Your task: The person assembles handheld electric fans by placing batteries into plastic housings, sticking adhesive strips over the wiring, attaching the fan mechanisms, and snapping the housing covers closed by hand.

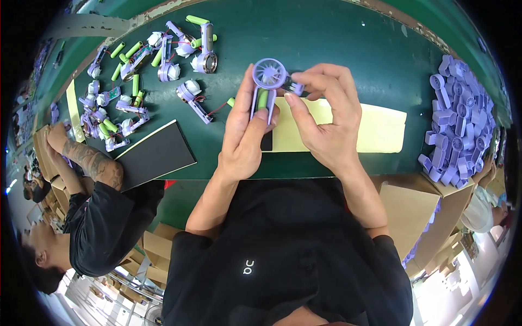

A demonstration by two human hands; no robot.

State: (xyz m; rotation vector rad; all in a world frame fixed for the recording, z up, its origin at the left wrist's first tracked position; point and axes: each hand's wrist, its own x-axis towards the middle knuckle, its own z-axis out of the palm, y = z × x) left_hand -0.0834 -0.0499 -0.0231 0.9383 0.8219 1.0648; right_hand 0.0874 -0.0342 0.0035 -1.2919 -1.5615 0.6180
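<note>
A purple handheld fan housing (269, 74), with a round bladed head and a narrow handle, is gripped in my left hand (239, 144). Inside the open handle lies a green cylindrical battery (262, 99), and my left thumb presses at its lower end. My right hand (334, 117) pinches a small dark and purple part (294, 84) between thumb and fingers, close against the right side of the fan head. Whether that part is joined to the housing is hard to see. Below both hands lies a yellow sheet (380, 127) on the green table.
Several fan assemblies (204, 51) with green batteries and red wires lie at the left; one (193, 100) sits nearer. A heap of purple housings (459, 122) covers the right side. A black board (157, 155) lies left. A co-worker's tattooed arm (92, 160) rests there. Cardboard box (408, 214) below right.
</note>
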